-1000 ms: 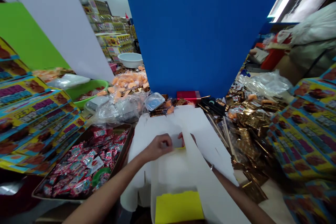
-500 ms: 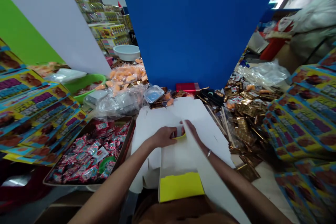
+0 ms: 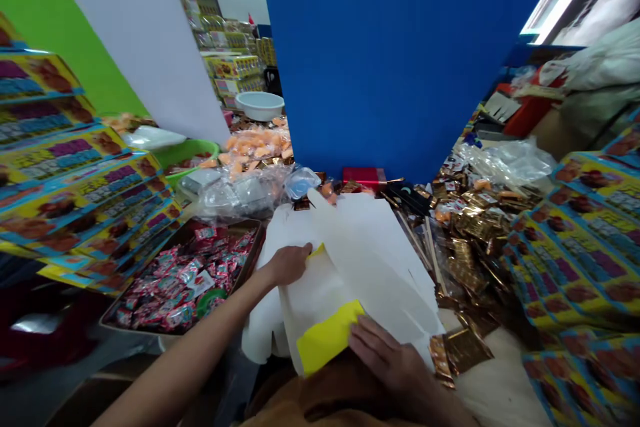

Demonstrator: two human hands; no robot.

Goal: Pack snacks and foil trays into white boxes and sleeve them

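A large white folded card sheet (image 3: 350, 267) lies in front of me, with a long flap lifted and angled across its middle. My left hand (image 3: 287, 265) rests on the sheet's left part, close to a small yellow edge (image 3: 316, 251) showing under the flap. Near the bottom of the view, a yellow panel (image 3: 327, 337) sits on the white card. My right hand (image 3: 390, 353) lies with fingers spread on the white card, right beside that panel. Part of the card is hidden under the flap.
A tray of red-and-white sweet packets (image 3: 185, 280) sits left of the card. Gold foil packets (image 3: 470, 247) are heaped to the right. Stacks of yellow-and-blue printed cards (image 3: 585, 233) stand at the right. A blue board (image 3: 390, 60) rises ahead, and a person's white sleeve (image 3: 595, 73) shows at upper right.
My right hand has moved from the middle of the card down to the yellow panel near me. The long white flap now lies across the sheet, and the yellow panel sits tilted.
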